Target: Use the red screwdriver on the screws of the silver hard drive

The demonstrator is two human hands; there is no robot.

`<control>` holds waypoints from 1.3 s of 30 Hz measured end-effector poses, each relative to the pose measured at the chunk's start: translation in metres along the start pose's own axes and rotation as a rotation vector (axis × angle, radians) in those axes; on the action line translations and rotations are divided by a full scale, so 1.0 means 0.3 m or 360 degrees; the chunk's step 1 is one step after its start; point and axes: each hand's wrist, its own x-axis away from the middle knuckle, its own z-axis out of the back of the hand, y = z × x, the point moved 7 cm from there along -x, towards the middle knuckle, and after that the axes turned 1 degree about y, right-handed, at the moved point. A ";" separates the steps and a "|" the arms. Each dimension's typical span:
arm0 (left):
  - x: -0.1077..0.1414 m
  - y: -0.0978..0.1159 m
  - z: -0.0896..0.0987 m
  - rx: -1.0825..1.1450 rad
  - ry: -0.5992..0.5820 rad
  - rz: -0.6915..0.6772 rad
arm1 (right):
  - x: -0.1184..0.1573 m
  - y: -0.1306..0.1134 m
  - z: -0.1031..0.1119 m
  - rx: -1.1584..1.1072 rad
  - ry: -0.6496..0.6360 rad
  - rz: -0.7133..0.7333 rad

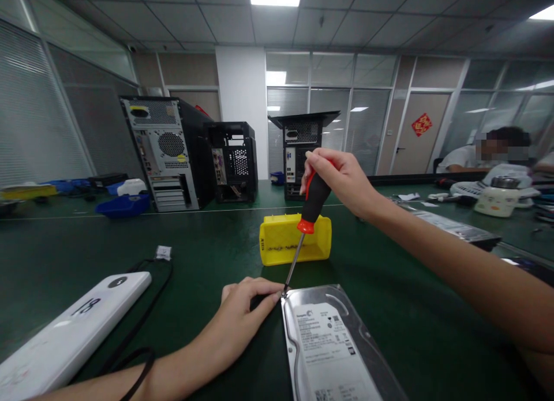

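Observation:
A silver hard drive (329, 332) with a white label lies flat on the green table in front of me. My right hand (331, 173) grips the red and black handle of a screwdriver (315, 202) from above. The shaft slants down to the drive's far left corner, where its tip meets the edge. At that same corner my left hand (249, 308) rests on the table, thumb and forefinger pinched close around the tip. Whatever sits between those fingers is too small to make out. Just behind the drive stands a yellow bin (277, 242) containing small dark pieces.
Black computer cases (194, 153) stand along the back. A white device marked 19 (82, 326) lies at left with a black cable (149, 308). Blue trays (123, 205) sit farther left. More drives (454, 225) and a cream pot (497, 200) are at right, near a seated person (463, 157).

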 end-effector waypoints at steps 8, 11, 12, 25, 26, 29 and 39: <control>0.000 0.001 0.002 0.0032 0.0009 -0.0036 | 0.002 -0.016 0.003 -0.0009 0.0026 0.0017; 0.003 0.004 0.002 0.0034 0.0011 -0.0035 | 0.003 -0.013 -0.002 -0.0011 0.0006 0.0006; 0.004 0.003 0.003 0.0031 0.0019 -0.0032 | 0.004 -0.010 -0.005 -0.0010 -0.0005 -0.0002; 0.001 0.001 0.001 0.0037 0.0031 -0.0030 | -0.012 -0.021 -0.032 0.0228 -0.0151 0.0058; 0.001 0.002 0.002 0.0034 0.0032 -0.0024 | -0.017 -0.031 -0.035 0.0324 -0.0166 0.0101; 0.001 0.004 0.000 0.0021 0.0005 -0.0018 | -0.030 -0.065 -0.056 0.0559 -0.0255 0.0202; 0.001 -0.021 -0.006 0.0095 0.0002 0.0010 | -0.063 -0.108 -0.122 0.0380 -0.0697 0.0120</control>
